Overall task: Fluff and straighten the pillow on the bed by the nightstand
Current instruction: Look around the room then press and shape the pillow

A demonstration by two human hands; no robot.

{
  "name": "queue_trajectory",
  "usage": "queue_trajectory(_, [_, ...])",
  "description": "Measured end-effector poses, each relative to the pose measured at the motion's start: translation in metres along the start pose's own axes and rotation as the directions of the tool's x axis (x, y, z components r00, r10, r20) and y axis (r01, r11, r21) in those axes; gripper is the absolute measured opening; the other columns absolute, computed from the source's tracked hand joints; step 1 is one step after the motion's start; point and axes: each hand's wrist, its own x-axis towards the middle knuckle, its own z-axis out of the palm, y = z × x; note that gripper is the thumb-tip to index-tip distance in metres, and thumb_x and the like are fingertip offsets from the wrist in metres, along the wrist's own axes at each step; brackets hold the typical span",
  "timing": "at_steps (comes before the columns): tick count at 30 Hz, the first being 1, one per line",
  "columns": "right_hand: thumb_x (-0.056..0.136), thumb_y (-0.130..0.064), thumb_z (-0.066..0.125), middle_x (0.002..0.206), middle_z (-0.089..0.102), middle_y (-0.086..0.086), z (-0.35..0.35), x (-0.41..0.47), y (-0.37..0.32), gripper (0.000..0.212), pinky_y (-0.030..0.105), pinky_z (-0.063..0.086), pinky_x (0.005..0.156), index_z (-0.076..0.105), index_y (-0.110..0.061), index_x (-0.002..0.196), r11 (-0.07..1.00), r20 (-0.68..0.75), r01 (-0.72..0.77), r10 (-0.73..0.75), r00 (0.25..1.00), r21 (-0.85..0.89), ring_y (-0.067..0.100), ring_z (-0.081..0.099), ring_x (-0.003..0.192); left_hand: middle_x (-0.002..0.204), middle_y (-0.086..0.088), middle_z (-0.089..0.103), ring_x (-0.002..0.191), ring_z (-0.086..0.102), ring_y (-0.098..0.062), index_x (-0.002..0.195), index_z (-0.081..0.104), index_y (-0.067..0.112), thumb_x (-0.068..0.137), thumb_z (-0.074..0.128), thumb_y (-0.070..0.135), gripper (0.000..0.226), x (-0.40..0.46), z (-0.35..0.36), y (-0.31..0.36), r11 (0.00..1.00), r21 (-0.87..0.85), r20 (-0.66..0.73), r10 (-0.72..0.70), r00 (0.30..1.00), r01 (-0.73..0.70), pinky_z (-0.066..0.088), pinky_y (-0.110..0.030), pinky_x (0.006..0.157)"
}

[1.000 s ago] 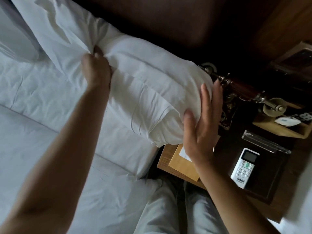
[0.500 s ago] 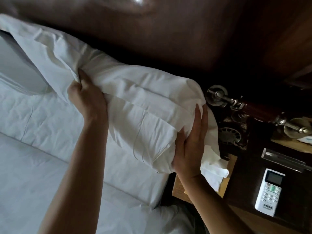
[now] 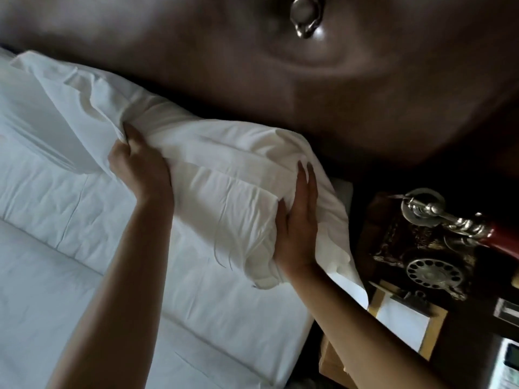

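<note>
A white pillow [image 3: 224,175] lies bunched and creased along the dark headboard at the bed's right end, beside the nightstand [image 3: 477,346]. My left hand [image 3: 140,167] grips a fold of the pillowcase near the pillow's middle, fingers curled into the cloth. My right hand [image 3: 299,220] lies flat against the pillow's right end, fingers straight and pointing up, thumb on the front face. A loose flap of pillowcase hangs past my right hand toward the nightstand.
A second white pillow [image 3: 33,130] lies at the left. The white bed sheet [image 3: 84,290] spreads below. On the nightstand stand an antique rotary telephone [image 3: 432,248], a clipboard with paper [image 3: 404,324] and a white remote [image 3: 505,366]. The padded brown headboard [image 3: 280,66] rises behind.
My right hand went from held off the pillow to pressed flat on its right end. The left hand keeps its grip on the cloth. The view tilted up toward the headboard.
</note>
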Motion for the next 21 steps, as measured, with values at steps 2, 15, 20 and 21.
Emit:
queue_trajectory(2, [0.106, -0.044, 0.038, 0.171, 0.019, 0.002, 0.012, 0.01, -0.003, 0.059, 0.013, 0.026, 0.118, 0.007, -0.053, 0.155, 1.0, 0.055, -0.004, 0.003, 0.998, 0.013, 0.006, 0.022, 0.155, 0.056, 0.011, 0.041, 0.058, 0.037, -0.006, 0.058, 0.048, 0.011, 0.106, 0.047, 0.031, 0.052, 0.016, -0.003, 0.0, 0.999, 0.042, -0.023, -0.026, 0.999, 0.027, 0.034, -0.035, 0.069])
queue_trajectory(15, [0.103, -0.03, 0.06, 0.128, 0.073, 0.007, -0.033, 0.034, -0.029, 0.038, 0.037, 0.056, 0.096, 0.065, -0.007, 0.133, 0.981, -0.083, 0.126, -0.139, 0.987, -0.144, 0.021, 0.07, 0.117, 0.107, -0.023, 0.075, 0.108, 0.068, -0.032, 0.106, 0.071, -0.011, 0.109, 0.044, 0.034, 0.053, 0.034, -0.004, -0.008, 0.988, 0.147, -0.032, -0.035, 0.999, 0.04, 0.044, -0.03, 0.083])
queue_trajectory(20, [0.105, -0.032, 0.059, 0.11, 0.079, 0.001, -0.082, 0.06, -0.051, 0.031, 0.036, 0.058, 0.084, 0.072, -0.011, 0.123, 0.941, -0.095, 0.258, -0.284, 0.954, -0.218, 0.017, 0.075, 0.101, 0.127, -0.018, 0.072, 0.12, 0.064, -0.025, 0.123, 0.07, -0.004, 0.106, 0.046, 0.033, 0.047, 0.034, -0.001, 0.005, 0.987, 0.118, -0.045, -0.103, 0.994, 0.108, 0.043, -0.026, 0.094])
queue_trajectory(21, [0.105, -0.032, 0.06, 0.11, 0.079, 0.0, -0.087, 0.063, -0.054, 0.03, 0.035, 0.059, 0.084, 0.072, -0.011, 0.123, 0.935, -0.105, 0.274, -0.302, 0.947, -0.226, 0.016, 0.075, 0.101, 0.131, -0.017, 0.071, 0.124, 0.063, -0.027, 0.127, 0.068, -0.003, 0.105, 0.047, 0.031, 0.046, 0.036, 0.001, 0.008, 0.985, 0.095, -0.036, -0.138, 0.99, 0.141, 0.044, -0.028, 0.1])
